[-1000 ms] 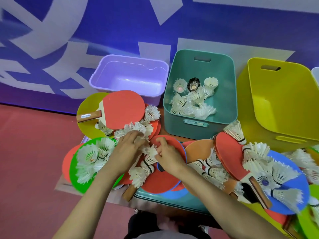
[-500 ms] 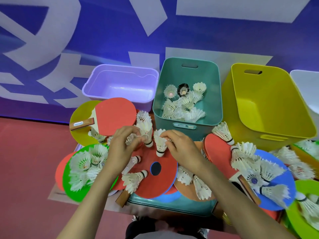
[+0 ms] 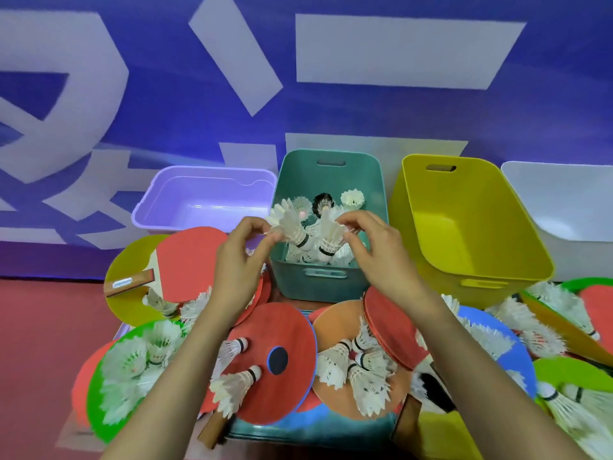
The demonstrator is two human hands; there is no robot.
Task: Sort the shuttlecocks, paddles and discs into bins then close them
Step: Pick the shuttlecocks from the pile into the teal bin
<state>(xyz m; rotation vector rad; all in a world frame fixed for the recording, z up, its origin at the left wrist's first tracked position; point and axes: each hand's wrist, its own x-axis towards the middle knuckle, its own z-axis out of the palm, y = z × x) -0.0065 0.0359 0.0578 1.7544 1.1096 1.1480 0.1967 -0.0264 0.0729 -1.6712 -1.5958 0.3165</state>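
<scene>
Head view: the left hand [image 3: 237,260] pinches a white feather shuttlecock with a black-banded cork [image 3: 288,224] by its skirt, its grip narrowed to thumb and fingertips on the feathers. The right hand [image 3: 374,257] pinches a second white feather shuttlecock [image 3: 331,232] the same way. Both shuttlecocks hang cork-down, side by side, over the near part of the open teal plastic bin [image 3: 288,283], which holds more of them. Both forearms reach away from the near edge, backs of the hands up. A lilac plastic bin [image 3: 199,200] sits left of the teal one and a yellow plastic bin [image 3: 464,227] sits right. Nearer, a red paddle with a wooden handle [image 3: 195,260], a red flat disc with a dark centre [image 3: 288,327] and loose shuttlecocks [image 3: 335,363] lie heaped.
</scene>
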